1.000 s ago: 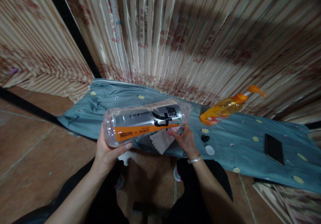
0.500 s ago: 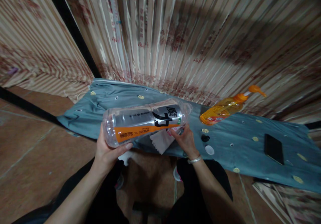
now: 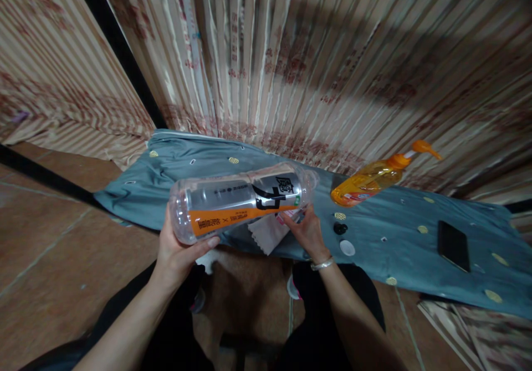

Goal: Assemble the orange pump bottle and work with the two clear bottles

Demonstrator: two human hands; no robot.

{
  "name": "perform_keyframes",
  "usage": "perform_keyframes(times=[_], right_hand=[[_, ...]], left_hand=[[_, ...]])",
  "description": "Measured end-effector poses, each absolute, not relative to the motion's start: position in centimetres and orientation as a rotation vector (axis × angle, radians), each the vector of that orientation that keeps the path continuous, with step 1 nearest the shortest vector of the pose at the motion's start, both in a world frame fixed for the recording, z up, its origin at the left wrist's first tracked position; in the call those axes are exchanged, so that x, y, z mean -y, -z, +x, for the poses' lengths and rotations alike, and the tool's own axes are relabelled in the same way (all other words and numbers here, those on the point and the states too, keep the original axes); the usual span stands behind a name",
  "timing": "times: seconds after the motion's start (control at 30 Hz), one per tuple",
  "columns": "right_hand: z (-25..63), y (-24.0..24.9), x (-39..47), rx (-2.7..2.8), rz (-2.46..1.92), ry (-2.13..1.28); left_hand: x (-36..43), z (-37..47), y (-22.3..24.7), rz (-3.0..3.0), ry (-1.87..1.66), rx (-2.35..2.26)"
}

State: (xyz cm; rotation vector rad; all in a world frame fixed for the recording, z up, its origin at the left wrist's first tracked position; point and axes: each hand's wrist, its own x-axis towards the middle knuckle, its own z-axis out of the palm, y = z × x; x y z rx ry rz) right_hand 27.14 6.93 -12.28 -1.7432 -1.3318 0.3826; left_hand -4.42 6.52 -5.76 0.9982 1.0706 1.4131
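A large clear plastic bottle (image 3: pixel 233 194) with a silver and orange label lies on its side in the air above the cloth-covered bench. My left hand (image 3: pixel 177 257) is wrapped round its base end from below, thumb along the near side. Close to the neck end, my right hand (image 3: pixel 306 232) has its fingers closed under the bottle's near side; part of them is hidden behind it. A pale cloth with a scalloped edge (image 3: pixel 268 235) shows beneath the bottle, beside the right fingers. Whether those fingers also grip the cloth is unclear.
On the blue-green bench cover (image 3: pixel 399 249) stand an orange pump bottle (image 3: pixel 366 181), a small black object (image 3: pixel 340 228), a white disc (image 3: pixel 347 247) and a dark phone (image 3: pixel 454 246). A striped curtain (image 3: pixel 266 55) hangs behind. A black pole (image 3: pixel 120 50) crosses at left.
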Motion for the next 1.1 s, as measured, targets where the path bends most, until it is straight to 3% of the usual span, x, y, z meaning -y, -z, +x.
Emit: perform_keyframes(times=[1.1], right_hand=[[27.04,12.26,-6.89,1.316,-1.735,-0.415]], left_hand=[[-6.48,-4.32,5.64,0.988,-1.428,-1.036]])
